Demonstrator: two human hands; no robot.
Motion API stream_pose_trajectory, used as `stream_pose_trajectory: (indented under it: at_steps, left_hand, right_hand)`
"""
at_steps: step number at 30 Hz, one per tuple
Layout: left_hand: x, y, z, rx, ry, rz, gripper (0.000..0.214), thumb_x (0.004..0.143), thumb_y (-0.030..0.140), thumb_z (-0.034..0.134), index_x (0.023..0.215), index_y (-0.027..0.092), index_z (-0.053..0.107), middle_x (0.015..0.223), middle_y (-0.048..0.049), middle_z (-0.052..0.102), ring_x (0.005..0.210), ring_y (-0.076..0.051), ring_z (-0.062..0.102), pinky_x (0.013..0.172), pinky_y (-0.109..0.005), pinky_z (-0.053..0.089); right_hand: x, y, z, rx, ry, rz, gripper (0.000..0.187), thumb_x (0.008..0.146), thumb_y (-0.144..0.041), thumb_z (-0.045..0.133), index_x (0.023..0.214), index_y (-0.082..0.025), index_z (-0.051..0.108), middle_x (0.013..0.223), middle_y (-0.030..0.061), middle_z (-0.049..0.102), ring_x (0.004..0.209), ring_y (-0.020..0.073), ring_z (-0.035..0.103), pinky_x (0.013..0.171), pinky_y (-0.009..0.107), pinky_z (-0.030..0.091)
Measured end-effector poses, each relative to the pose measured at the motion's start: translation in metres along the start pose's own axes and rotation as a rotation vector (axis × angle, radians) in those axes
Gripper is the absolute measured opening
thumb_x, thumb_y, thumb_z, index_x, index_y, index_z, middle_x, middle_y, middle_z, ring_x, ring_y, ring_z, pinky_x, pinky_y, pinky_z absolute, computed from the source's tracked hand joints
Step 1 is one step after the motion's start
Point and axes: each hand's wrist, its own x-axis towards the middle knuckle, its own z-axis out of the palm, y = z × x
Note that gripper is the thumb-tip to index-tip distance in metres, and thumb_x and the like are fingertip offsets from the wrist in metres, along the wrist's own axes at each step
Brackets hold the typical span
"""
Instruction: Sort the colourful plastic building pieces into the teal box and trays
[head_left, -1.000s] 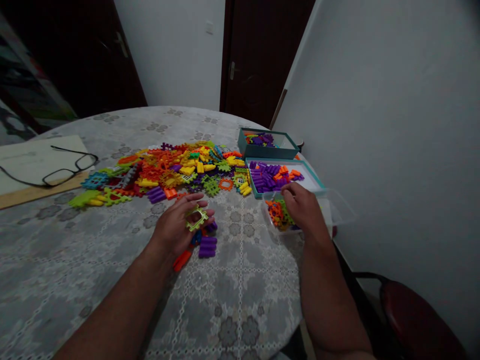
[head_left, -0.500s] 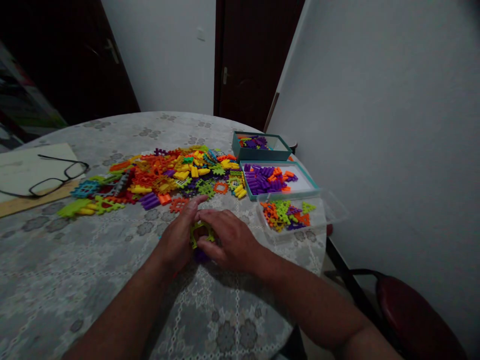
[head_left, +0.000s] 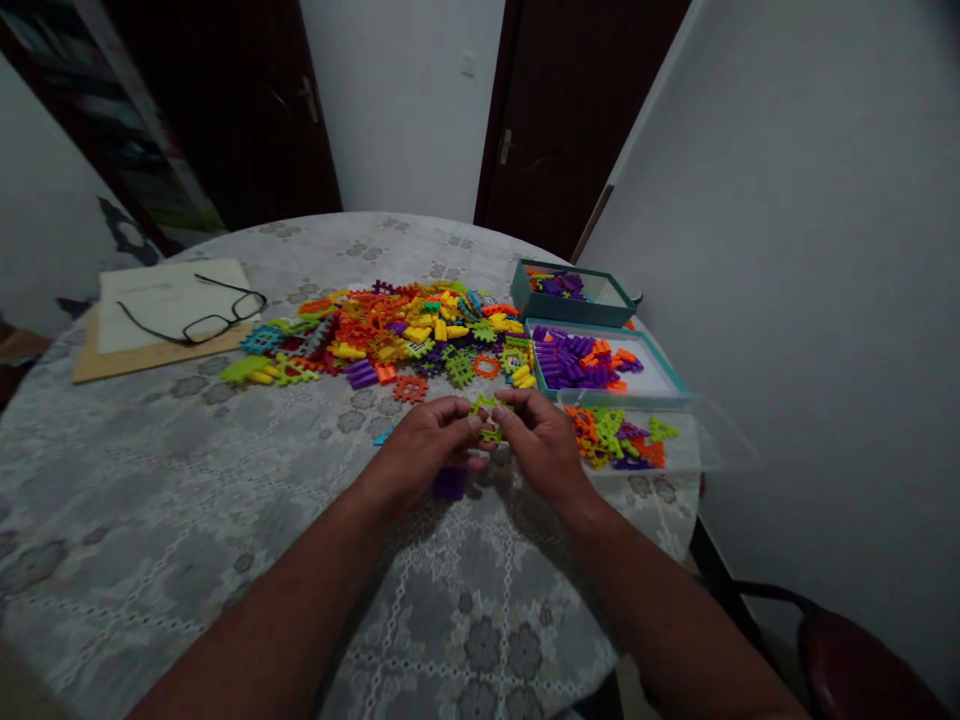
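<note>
My left hand (head_left: 427,445) and my right hand (head_left: 544,440) meet above the round table (head_left: 225,520), both pinching a small lime-green lattice building piece (head_left: 486,418) between their fingertips. A purple tube piece (head_left: 450,483) lies on the cloth just under my left hand. A wide heap of coloured plastic pieces (head_left: 390,335) is spread beyond the hands.
A teal tray of purple and orange tubes (head_left: 600,362) and a second teal box (head_left: 570,290) stand at the right. A clear tray of small pieces (head_left: 637,445) sits near the table edge. Glasses (head_left: 202,315) rest on paper at left. A dark red stool (head_left: 862,670) is lower right.
My right hand came from the clear tray to join the left hand on the green piece. Both hands have lifted it a little off the cloth, uncovering the purple tube.
</note>
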Motion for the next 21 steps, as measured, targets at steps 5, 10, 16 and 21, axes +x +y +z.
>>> stream_pose_trajectory:
  at_steps: [5, 10, 16, 21]
  left_hand:
    - [0.0027, -0.0012, 0.0, 0.05, 0.046, -0.005, 0.023, 0.086, 0.039, 0.077, 0.096, 0.018, 0.073, 0.09, -0.0097, 0.075, 0.078, -0.02, 0.074, 0.066, -0.03, 0.061]
    - [0.0034, -0.0003, -0.0008, 0.06, 0.121, -0.011, 0.025, 0.085, 0.042, 0.077, 0.09, 0.018, 0.069, 0.076, -0.0068, 0.073, 0.067, -0.017, 0.07, 0.062, -0.027, 0.057]
    - [0.0034, -0.0011, -0.0028, 0.089, 0.194, 0.042, 0.029, 0.088, 0.048, 0.072, 0.086, 0.019, 0.065, 0.069, -0.0037, 0.069, 0.057, -0.013, 0.064, 0.056, -0.024, 0.051]
    - [0.0032, -0.0013, -0.0021, 0.066, 0.192, 0.079, 0.034, 0.087, 0.051, 0.072, 0.08, 0.02, 0.061, 0.069, -0.0002, 0.064, 0.052, -0.011, 0.057, 0.057, -0.027, 0.053]
  right_hand:
    - [0.0044, 0.0021, -0.0026, 0.188, -0.076, 0.126, 0.027, 0.093, -0.044, 0.069, 0.107, -0.021, 0.07, 0.086, 0.0013, 0.073, 0.058, 0.0124, 0.061, 0.052, 0.026, 0.051]
    - [0.005, 0.0025, -0.0049, 0.241, -0.109, 0.149, 0.027, 0.092, -0.043, 0.071, 0.107, -0.021, 0.07, 0.09, 0.0028, 0.075, 0.064, 0.0137, 0.065, 0.055, 0.027, 0.056]
    - [0.0038, 0.0016, -0.0063, 0.266, -0.126, 0.164, 0.027, 0.09, -0.042, 0.073, 0.109, -0.022, 0.07, 0.094, 0.004, 0.077, 0.067, 0.0146, 0.069, 0.061, 0.029, 0.059]
    - [0.0035, 0.0022, -0.0048, 0.272, -0.115, 0.169, 0.03, 0.087, -0.043, 0.076, 0.108, -0.022, 0.07, 0.094, 0.0045, 0.078, 0.067, 0.0158, 0.07, 0.063, 0.031, 0.06]
